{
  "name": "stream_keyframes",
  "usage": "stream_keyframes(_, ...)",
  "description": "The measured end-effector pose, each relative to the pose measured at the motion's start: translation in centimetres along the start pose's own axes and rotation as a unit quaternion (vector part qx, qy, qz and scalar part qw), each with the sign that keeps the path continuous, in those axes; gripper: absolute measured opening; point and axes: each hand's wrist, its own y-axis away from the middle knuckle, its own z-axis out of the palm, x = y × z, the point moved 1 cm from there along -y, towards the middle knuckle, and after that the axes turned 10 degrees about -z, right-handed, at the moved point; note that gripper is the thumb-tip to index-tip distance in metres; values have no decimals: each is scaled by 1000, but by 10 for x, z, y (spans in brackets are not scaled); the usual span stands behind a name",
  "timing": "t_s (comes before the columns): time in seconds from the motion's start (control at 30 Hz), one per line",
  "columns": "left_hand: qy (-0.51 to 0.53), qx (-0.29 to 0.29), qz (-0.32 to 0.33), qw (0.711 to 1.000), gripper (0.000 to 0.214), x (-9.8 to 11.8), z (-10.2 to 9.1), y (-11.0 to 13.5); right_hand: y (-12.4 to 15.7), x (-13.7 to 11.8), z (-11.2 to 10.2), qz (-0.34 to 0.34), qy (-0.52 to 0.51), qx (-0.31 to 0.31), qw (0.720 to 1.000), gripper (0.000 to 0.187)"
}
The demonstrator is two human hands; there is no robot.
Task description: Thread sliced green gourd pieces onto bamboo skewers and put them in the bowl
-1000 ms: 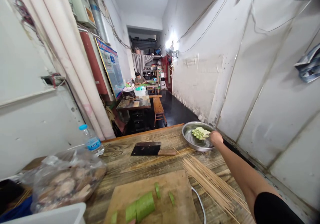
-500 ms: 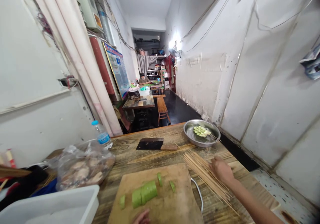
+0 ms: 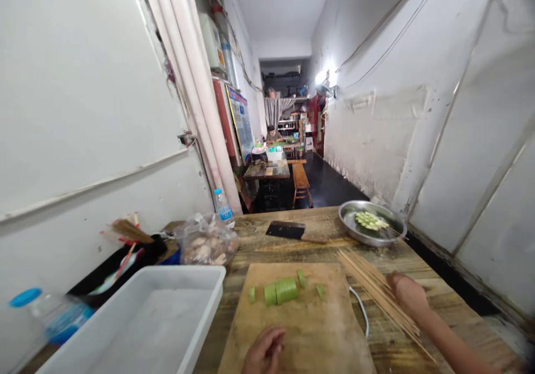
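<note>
Green peeled vegetable pieces (image 3: 286,290), cut into chunks with some thin slices beside them, lie on the wooden cutting board (image 3: 301,329). Over the near edge of the board is my left hand (image 3: 264,351), its fingers loosely curled and apart with nothing seen in them. My right hand (image 3: 407,295) is closed at the right side of a spread bundle of bamboo skewers (image 3: 376,287); its fingertips are partly hidden. A cleaver (image 3: 292,231) with a wooden handle lies beyond the board. Skewered green pieces (image 3: 370,221) rest in a steel bowl (image 3: 346,226).
To the left stands a white plastic tub (image 3: 200,318), with a bag of pale brown food (image 3: 207,246) behind it. Water bottles (image 3: 224,212) stand by the wall and at far left. A white cable (image 3: 363,310) runs beside the board. Another person (image 3: 273,134) sits far back.
The view has swung left, so the table contents appear farther right and more of the tub shows. My left hand has come further into view. My right hand stays by the skewers.
</note>
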Motion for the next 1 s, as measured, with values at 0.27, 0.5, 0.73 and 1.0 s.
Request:
stream_keyframes(0.27,-44,-26,53,997,28,27,-13,-22,20,-12,-11,8,-24,82,996,38)
stream_keyframes(0.5,-116,-81,123,982,53,55,31,-89,58,-70,-2,40,-191,186,963,40)
stream_keyframes(0.73,-354,-132,60,924,45,67,64,-139,83,-146,6,68,-482,98,868,41)
stream_keyframes(1.0,-120,-217,14,969,51,83,51,-129,85,-186,-21,45,-560,99,821,42)
